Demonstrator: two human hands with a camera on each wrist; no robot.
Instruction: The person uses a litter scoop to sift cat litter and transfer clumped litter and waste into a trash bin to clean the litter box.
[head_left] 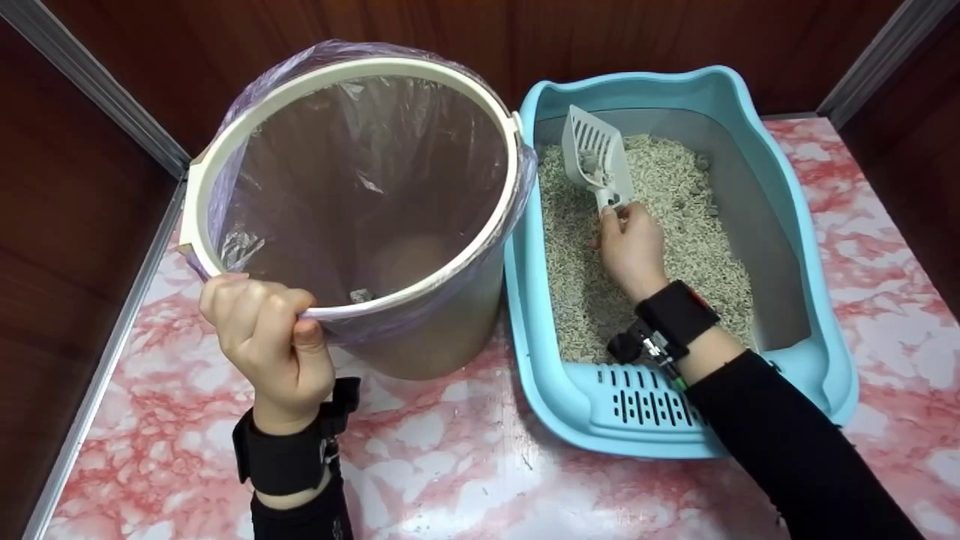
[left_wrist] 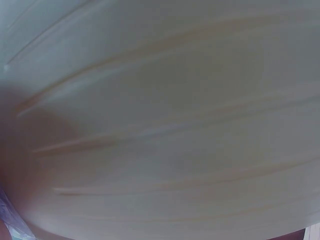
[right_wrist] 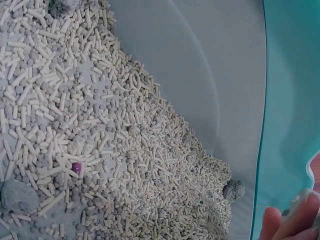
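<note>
My left hand (head_left: 266,337) grips the near-left rim of a pale trash bin (head_left: 442,337) lined with a thin purple bag (head_left: 330,52). The bin's ribbed wall fills most of the left wrist view. Over the blue litter box (head_left: 529,315), my right hand (head_left: 634,251) holds a white slotted litter scoop (head_left: 619,161) by its handle. Some greyish clumps (head_left: 592,166) sit in the scoop, which is tilted above the pellet litter (head_left: 720,277). In the right wrist view, fingertips (right_wrist: 300,217) appear at the lower right corner, and the scoop is mostly out of frame.
Grey clumps (right_wrist: 19,197) lie among the litter, one (right_wrist: 233,190) against the box's grey inner wall (right_wrist: 200,65). Bin and box stand side by side on a red-and-white marbled surface (head_left: 435,457). Dark wooden panels (head_left: 480,30) rise behind and at both sides.
</note>
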